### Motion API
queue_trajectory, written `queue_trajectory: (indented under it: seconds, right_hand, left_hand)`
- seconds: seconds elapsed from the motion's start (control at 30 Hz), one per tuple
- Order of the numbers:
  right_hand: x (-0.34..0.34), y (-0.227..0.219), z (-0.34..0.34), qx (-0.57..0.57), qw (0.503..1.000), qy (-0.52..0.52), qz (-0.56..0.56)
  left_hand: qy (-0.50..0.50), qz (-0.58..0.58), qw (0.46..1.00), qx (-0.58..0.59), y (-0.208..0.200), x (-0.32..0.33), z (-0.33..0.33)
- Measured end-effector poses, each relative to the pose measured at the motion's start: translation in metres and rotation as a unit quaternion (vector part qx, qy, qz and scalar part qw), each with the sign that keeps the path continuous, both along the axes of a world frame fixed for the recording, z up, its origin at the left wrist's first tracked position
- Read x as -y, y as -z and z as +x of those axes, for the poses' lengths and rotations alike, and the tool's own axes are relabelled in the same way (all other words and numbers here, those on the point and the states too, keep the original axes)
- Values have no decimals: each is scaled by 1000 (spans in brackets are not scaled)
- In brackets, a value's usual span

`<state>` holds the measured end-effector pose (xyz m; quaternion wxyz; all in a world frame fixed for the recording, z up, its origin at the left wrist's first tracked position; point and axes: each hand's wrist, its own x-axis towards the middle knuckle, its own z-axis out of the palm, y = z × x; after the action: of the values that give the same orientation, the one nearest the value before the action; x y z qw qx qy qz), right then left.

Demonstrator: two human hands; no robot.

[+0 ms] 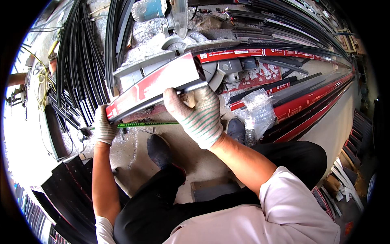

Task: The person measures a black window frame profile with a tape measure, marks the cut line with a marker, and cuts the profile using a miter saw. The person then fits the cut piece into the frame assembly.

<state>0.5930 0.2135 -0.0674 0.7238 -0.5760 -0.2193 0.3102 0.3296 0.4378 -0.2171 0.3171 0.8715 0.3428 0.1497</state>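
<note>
Between my two hands a short length of profile (pixel 156 83), covered in red and white film with a dark, shiny lower edge, is held up at a slant, its right end higher. My left hand (pixel 105 127), in a white knitted glove, grips its lower left end. Close to the other end, my gloved right hand (pixel 198 114) is closed on the lower edge, thumb toward me; some fingertips are hidden. Just beyond the profile stands a mitre saw with a blue motor housing (pixel 148 10), a round blade guard (pixel 178 20) and a grey fence (pixel 140 63), partly covered by the piece.
Long black profiles (pixel 79 69) lean at the left. More strips (pixel 280 28) lie at the far right, near a long red-filmed profile (pixel 260 53). A clear plastic bag (pixel 260 107) and bottle (pixel 250 128) sit by my right shoe (pixel 236 130). Pale shavings litter the saw area.
</note>
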Motion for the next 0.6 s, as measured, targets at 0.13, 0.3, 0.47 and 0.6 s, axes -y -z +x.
queue_trajectory:
  seconds: [0.13, 0.3, 0.47, 0.6]
  right_hand:
    - [-2, -6, -3, 48, 999, -5, -18]
    - [-2, 1, -5, 59, 998, -1, -1]
    - [-1, -7, -8, 76, 997, -1, -9]
    - [2, -11, -11, 2, 1000, -5, -3]
  left_hand:
    - [-1, 21, 1000, 21, -1, 2, -1]
    - [27, 28, 999, -8, 3, -3, -9]
    - [17, 27, 999, -10, 1, -2, -12]
    - [14, 22, 1000, -5, 3, -1, -11]
